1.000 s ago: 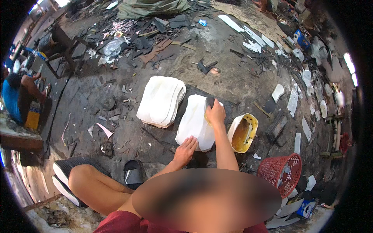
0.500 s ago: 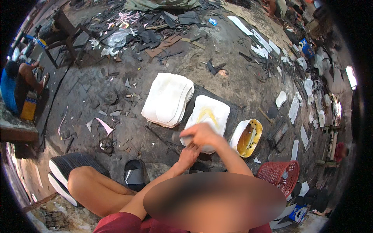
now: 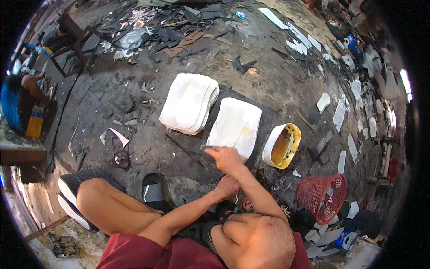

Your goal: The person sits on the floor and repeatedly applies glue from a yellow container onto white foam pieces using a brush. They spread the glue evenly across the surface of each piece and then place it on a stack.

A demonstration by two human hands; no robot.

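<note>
My right hand (image 3: pixel 230 160) is closed around a thin, flat, greyish-green spreader (image 3: pixel 208 146), held at the near left edge of a stack of white sheets (image 3: pixel 235 117). A thin yellow streak of what looks like glue runs down the top sheet. Closer to my body, my left hand (image 3: pixel 227 187) is closed below the right forearm, and whatever is in its fingers is hidden. To the left stands a taller stack of white sheets (image 3: pixel 188 101). A white cut-open container (image 3: pixel 268 150) with amber-yellow liquid inside sits right of the streaked stack.
A red plastic basket (image 3: pixel 309 193) tilts at the right. One dark slide sandal (image 3: pixel 153 190) lies by my left leg. Dark scraps (image 3: pixel 168 38) litter the far floor, white strips (image 3: pixel 273 19) the far right. Another person (image 3: pixel 31 87) sits at the far left.
My left hand has drawn back toward my body, away from the sheets. The wide yellow patch on the top sheet now shows as a thin streak. The view has shifted slightly.
</note>
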